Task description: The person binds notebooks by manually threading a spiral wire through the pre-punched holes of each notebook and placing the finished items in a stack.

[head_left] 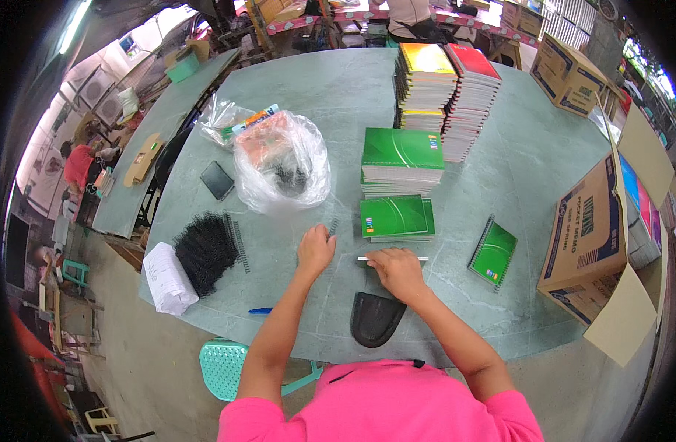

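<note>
My left hand [316, 249] is closed in a pinch on a thin dark spiral binding coil [334, 226], which sticks up past the fingers. To its right, my right hand [398, 269] grips an unbound notebook [424, 258], seen nearly edge-on as a thin white strip; most of it is hidden under the fingers. Just beyond that hand lies a short stack of green notebooks [397, 216], with a taller green stack [403, 151] behind. A green spiral-bound notebook [492, 253] lies apart on the right. Close to my right wrist is a black rounded pad [377, 320].
A heap of black coils [205, 250] sits left beside a white bundle [167, 280]. Beyond are a phone [217, 180] and a clear plastic bag [282, 162]. Tall yellow [426, 66] and red [473, 96] notebook stacks stand far. An open carton [585, 243] is right; a blue pen [260, 311] lies near.
</note>
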Tool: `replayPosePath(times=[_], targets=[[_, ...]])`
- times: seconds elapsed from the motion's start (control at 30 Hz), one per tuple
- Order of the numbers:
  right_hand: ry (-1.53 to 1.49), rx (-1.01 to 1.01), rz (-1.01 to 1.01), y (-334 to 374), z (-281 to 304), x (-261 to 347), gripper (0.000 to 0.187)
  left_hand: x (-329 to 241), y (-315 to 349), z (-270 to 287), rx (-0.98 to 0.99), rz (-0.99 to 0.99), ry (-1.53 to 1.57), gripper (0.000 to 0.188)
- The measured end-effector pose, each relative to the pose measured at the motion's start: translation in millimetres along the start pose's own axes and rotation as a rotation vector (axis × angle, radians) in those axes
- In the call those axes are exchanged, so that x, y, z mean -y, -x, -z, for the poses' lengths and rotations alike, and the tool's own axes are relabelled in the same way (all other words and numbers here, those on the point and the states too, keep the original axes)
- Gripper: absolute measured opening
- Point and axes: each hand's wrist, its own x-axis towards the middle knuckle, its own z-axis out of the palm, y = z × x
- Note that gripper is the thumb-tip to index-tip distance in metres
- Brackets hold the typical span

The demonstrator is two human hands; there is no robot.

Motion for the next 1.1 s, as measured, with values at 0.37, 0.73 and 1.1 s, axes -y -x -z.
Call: replayPosePath(times=[0.37,0.73,1.1], targets=[[-0.015,0.058,-0.046,2,-4,-6,0.016,-51,56,87,0.385,0.173,0.674,0.022],[0.175,0.015,-0.066,-2,3,14,0.02,-60,75,56,0.15,-0.031,0.644,0.02],[0.273,-0.049,0.0,-2,-12,10,0.023,-69,74,57,0.095,0.03,0.684,0.017]])
